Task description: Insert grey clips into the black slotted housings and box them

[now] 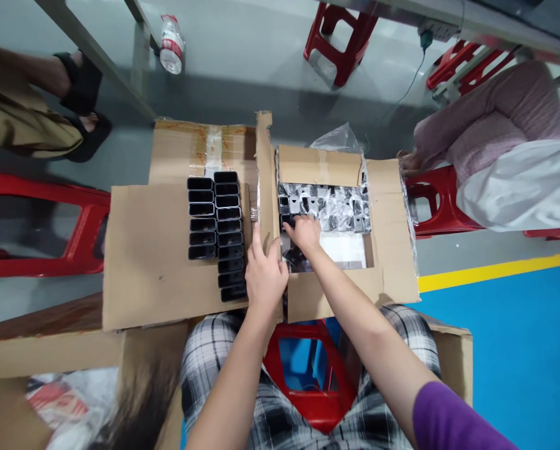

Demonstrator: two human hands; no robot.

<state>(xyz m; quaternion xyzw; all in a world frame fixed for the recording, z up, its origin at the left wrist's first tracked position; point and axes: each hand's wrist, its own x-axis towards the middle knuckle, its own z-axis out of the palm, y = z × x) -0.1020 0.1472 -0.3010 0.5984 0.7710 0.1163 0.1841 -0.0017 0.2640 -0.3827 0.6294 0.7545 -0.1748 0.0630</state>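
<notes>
My right hand (pixel 304 235) reaches into the open cardboard box on the right. Its thumb and fingers close around a black rectangular shell (pixel 288 220) at the end of a row, partly hidden by the hand. My left hand (pixel 265 274) rests on the cardboard edge between the two boxes, index finger stretched out and thumb apart, holding nothing. To its left, two columns of black open-ended rectangular shells (pixel 229 226) lie on a cardboard flap (pixel 153 250). In the right box, more shells in clear plastic wrap (pixel 336 206) fill the back part.
A folded cardboard flap (pixel 320 165) covers the box's back edge. Red stools (pixel 340 40) stand around, one (pixel 315 400) between my knees. A seated person (pixel 495 125) is at right, another person's legs (pixel 40 94) at left. A plastic bottle (pixel 171 45) stands on the floor.
</notes>
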